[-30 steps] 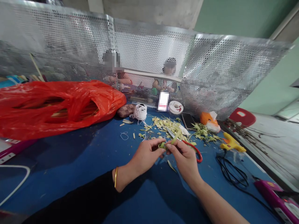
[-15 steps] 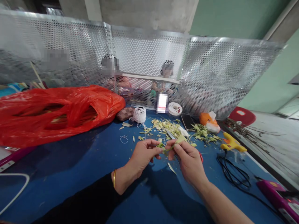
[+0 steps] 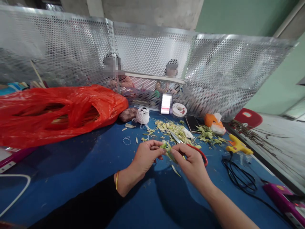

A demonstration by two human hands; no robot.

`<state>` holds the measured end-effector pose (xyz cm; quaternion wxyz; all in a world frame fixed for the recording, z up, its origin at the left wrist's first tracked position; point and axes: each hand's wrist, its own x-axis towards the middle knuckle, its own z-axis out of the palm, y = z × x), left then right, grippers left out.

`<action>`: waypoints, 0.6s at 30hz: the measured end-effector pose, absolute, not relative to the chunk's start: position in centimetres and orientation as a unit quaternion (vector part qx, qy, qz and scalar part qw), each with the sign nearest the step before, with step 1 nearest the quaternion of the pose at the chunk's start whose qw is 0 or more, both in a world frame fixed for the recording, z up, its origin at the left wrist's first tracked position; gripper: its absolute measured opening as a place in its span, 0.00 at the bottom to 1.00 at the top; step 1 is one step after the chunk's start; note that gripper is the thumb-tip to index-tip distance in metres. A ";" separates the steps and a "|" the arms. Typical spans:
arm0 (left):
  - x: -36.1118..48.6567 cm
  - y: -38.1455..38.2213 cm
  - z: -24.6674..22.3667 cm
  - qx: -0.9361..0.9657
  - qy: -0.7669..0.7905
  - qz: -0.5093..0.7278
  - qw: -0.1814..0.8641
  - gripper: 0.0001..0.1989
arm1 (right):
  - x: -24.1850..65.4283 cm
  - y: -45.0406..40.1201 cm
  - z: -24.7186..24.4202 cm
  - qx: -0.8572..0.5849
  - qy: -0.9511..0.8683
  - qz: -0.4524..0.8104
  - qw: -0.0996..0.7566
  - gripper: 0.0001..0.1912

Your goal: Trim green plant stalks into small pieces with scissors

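Note:
Above the middle of the blue table, my left hand (image 3: 145,157) pinches a small green plant piece (image 3: 164,145) between thumb and fingertips. My right hand (image 3: 192,163) is closed by its fingertips on a pale green leaf strip (image 3: 170,154), which hangs between the two hands. The fingertips almost meet, and I cannot make out whether the two green bits are joined. Scissors (image 3: 204,158) with red handles lie just behind my right hand, partly hidden by it. A heap of yellow-green leaf scraps (image 3: 166,127) lies beyond my hands, and one loose strip (image 3: 175,171) lies beneath them.
A red plastic bag (image 3: 107,101) fills the left. Behind stand a white string ball (image 3: 143,116), a ribbon spool (image 3: 179,110) and a lit phone (image 3: 166,103). At right are a yellow glue gun (image 3: 238,145), its black cable and a purple power strip (image 3: 283,200). People sit behind the perforated screen (image 3: 152,47).
My right hand has turned slightly, and the leaf strip in it now points down between the hands instead of up over the fingers. More of the scissors shows. My left hand keeps its pinch.

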<state>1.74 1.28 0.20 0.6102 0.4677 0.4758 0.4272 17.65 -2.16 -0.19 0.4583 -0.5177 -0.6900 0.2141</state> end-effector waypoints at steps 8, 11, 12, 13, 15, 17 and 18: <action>1.7 1.1 0.4 0.473 0.478 0.427 0.604 0.08 | 18.2 -1.8 0.1 -0.509 -0.733 0.224 0.392 0.12; 1.8 1.0 0.7 0.479 0.486 0.424 0.596 0.07 | 18.3 -1.8 -0.1 -0.512 -0.740 0.211 0.383 0.12; 1.9 1.0 0.8 0.481 0.488 0.424 0.592 0.07 | 18.2 -1.8 -0.2 -0.510 -0.744 0.204 0.380 0.12; 1.9 1.0 0.9 0.484 0.489 0.424 0.588 0.07 | 18.2 -1.9 -0.2 -0.508 -0.748 0.194 0.380 0.12; 1.9 0.9 1.1 0.486 0.492 0.425 0.584 0.07 | 18.1 -2.2 -0.1 -0.500 -0.764 0.161 0.374 0.11; 2.0 0.9 1.2 0.484 0.496 0.421 0.585 0.07 | 18.0 -2.3 0.1 -0.489 -0.788 0.111 0.357 0.09; 2.0 0.8 1.2 0.483 0.498 0.419 0.586 0.07 | 17.9 -2.4 0.2 -0.485 -0.799 0.084 0.344 0.09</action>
